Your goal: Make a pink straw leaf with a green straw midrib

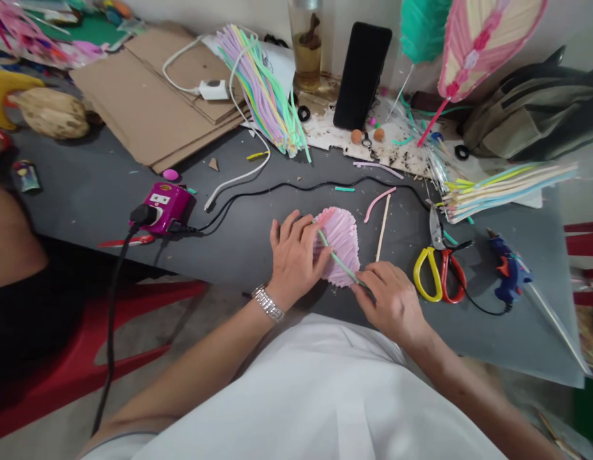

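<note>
A rounded, pleated pink-lilac piece (342,239) lies on the grey table in front of me. Across it runs a green pipe cleaner (343,263), slanting from upper left to lower right. My left hand (296,252) rests over the piece's left edge, thumb and fingers closed on it and touching the strip's upper end. At the lower right, my right hand (390,297) pinches the other end of the pipe cleaner. A cream stick (383,227) and a curved pink pipe cleaner (379,203) lie just beyond my right hand.
Red-and-yellow-handled cutters (438,262) and a blue glue gun (510,268) lie at right. A black cable crosses behind the piece to a purple power socket (167,207). Pipe-cleaner bundles (262,89), cardboard (153,108) and an upright phone (362,76) stand farther back. Another person's arm (13,236) is at left.
</note>
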A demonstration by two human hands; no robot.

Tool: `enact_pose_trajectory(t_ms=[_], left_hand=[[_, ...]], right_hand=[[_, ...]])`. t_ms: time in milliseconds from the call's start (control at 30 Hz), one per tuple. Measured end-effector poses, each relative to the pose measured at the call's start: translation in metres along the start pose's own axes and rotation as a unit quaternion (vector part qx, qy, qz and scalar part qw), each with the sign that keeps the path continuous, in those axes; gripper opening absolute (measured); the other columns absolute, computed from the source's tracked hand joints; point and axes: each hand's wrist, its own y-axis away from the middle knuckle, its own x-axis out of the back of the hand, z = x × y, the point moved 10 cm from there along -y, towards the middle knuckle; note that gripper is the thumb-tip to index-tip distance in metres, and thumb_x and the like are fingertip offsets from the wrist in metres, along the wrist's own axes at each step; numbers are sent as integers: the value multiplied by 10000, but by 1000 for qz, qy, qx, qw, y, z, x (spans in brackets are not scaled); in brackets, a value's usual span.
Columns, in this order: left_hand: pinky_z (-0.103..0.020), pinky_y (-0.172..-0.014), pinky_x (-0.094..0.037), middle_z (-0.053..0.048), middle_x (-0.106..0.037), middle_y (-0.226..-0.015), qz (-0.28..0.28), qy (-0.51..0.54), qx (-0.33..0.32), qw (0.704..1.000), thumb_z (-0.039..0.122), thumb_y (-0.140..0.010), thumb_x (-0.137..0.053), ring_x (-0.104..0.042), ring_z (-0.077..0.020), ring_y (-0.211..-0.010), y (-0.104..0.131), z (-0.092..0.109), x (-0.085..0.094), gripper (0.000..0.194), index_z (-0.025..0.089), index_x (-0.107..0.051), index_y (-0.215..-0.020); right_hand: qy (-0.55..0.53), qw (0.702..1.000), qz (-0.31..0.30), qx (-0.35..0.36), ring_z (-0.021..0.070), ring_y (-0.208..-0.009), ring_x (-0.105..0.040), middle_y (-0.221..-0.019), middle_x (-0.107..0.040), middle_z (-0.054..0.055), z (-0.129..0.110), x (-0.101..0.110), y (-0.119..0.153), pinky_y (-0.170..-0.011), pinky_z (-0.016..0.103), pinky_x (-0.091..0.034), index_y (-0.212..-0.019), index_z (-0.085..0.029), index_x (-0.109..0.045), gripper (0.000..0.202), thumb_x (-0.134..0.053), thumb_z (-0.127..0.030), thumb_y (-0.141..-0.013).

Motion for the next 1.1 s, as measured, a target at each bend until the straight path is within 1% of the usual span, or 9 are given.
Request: enact_pose_trajectory(t_ms=[167, 233, 300, 400, 467, 567, 667, 867, 1100], left_hand=[[-510, -1171, -368, -128, -627, -1381, 32, 42, -10, 999, 345, -982, -520, -451, -310, -1404, -7, -19, 11, 294, 198, -680, -1181], [-498, -1141, -406, -111, -656, -1340, 34, 49, -13, 998, 313, -975, -535, -490, -301, -1360, -8, -24, 11, 254, 208, -706, -1131], [-492, -1113, -433, -94, -677, -1318, 31, 55, -18, 998, 289, -974, -541, -513, -295, -1338, -9, -26, 9, 234, 219, -721, -1106], [-484, -1095, -445, -85, -683, -1345, 31, 61, -38, 997, 275, -981, -543, -518, -296, -1350, -10, -23, 7, 242, 216, -730, -1122], [-486, -1083, -445, -80, -685, -1364, 28, 60, -50, 997, 271, -982, -546, -523, -300, -1359, -11, -19, 6, 250, 214, -731, -1140], [-501, -1061, -438, -66, -711, -1340, 9, 54, -56, 997, 265, -981, -550, -540, -304, -1355, -12, -16, 3, 255, 227, -735, -1152], [-515, -1057, -420, -54, -729, -1316, -3, 46, -53, 997, 271, -992, -535, -549, -306, -1351, -12, -14, 1, 264, 234, -742, -1152], [-536, -1080, -374, -47, -724, -1331, 5, 22, -48, 999, 286, -1017, -487, -537, -310, -1370, -9, -7, 2, 293, 235, -743, -1149], [-603, -1132, -298, -51, -754, -1271, 24, 9, -30, 999, 292, -1014, -496, -557, -334, -1359, -10, -3, 4, 271, 229, -755, -1059]], right_hand=[[60, 997, -32, 39, 208, -815, -525, -852, -624, 74, -6, -16, -37, -707, 332, -343, -897, -175, -675, 173, -536, -153, -998], [87, 994, -42, 59, 205, -775, -503, -813, -619, 66, -11, -21, -45, -689, 337, -314, -875, -174, -669, 188, -533, -151, -1002], [100, 992, -41, 68, 201, -736, -486, -776, -614, 55, -16, -21, -48, -677, 342, -287, -865, -172, -663, 207, -529, -193, -1022], [102, 991, -39, 73, 197, -700, -478, -733, -606, 46, -23, -14, -45, -670, 345, -260, -877, -164, -666, 250, -536, -302, -1041], [105, 990, -47, 76, 193, -685, -478, -707, -604, 40, -27, -11, -40, -671, 345, -248, -888, -159, -671, 256, -546, -326, -1037], [107, 989, -64, 80, 178, -663, -484, -678, -608, 28, -27, -10, -31, -675, 345, -242, -886, -159, -678, 209, -533, -216, -1026], [104, 989, -63, 80, 162, -624, -479, -635, -591, 9, -23, -9, -25, -667, 341, -243, -881, -158, -691, 235, -498, -112, -1008], [88, 993, -45, 63, 160, -607, -497, -648, -624, 15, -12, -11, -21, -649, 336, -253, -966, -141, -727, 236, -495, -116, -1003], [66, 995, -40, 62, 169, -618, -520, -645, -627, 15, -16, -15, -18, -661, 343, -274, -998, -138, -736, 249, -488, -131, -1014]])
